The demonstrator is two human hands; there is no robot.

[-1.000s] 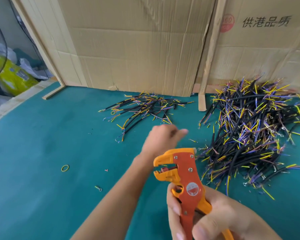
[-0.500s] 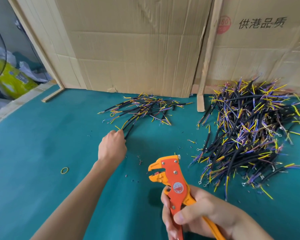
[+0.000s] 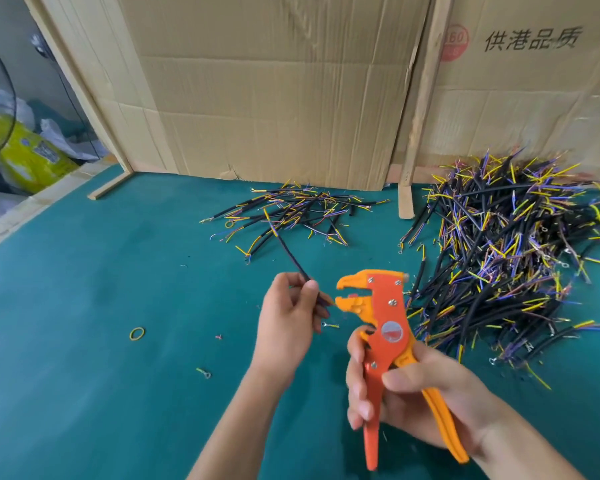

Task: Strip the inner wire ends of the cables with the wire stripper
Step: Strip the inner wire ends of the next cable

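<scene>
**Cable stripping: one piece in hand, bulk outstanding**

Left hand (image 3: 291, 313): pinching black cable (image 3: 293, 259), near end just at stripper mouth. Right hand (image 3: 406, 393): wrapped round wire stripper (image 3: 383, 327), handles spread. Small pile (image 3: 291, 213) far centre; large pile (image 3: 510, 251) right, apparently awaiting work.

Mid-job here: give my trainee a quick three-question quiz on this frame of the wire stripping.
1. True or false: the left hand pinches a single black-sheathed cable whose near end points at the open mouth of the orange and yellow wire stripper.
2. Which cable heap is larger: A, the small pile of cables by the cardboard wall, or B, the big pile of cables on the right?
3. Fill in: the right hand grips the stripper by its ____.

Key: 1 true; 2 B; 3 handles.
</scene>
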